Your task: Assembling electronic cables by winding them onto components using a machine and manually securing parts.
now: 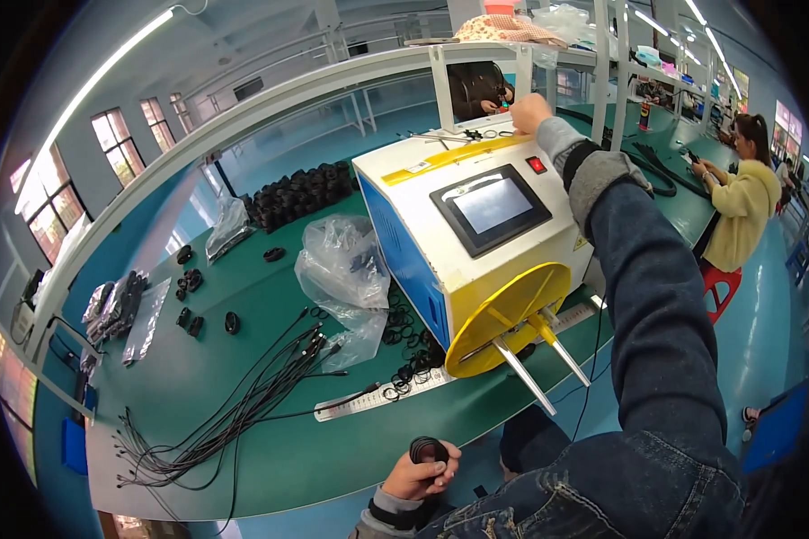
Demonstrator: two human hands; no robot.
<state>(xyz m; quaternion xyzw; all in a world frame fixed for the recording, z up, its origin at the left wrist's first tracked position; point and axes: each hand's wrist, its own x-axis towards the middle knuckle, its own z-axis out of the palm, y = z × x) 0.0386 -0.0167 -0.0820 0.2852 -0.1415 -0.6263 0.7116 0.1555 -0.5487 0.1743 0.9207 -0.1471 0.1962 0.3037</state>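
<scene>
Green desk [270, 449]: left hand [420, 476] clamps a black cable coil [428, 448] at the edge, right hand [529, 113], grip unclear, reaches atop the winding machine [476, 242]; coil may spring loose.

L hand [420, 476] is gripping a small black cable coil [428, 447] at the near edge of the green counter [288, 449]. R hand [530, 113] is reaching up & resting on top of the yellow-white winding machine [472, 234], near small tools. Machine's yellow disc [510, 316] w/ metal prongs is facing the person. Loose black cables [234, 404], a steel ruler [395, 393] & clear plastic bags [342, 269] are lying on the counter. Another person in a yellow top [742, 211] is working at right.
</scene>
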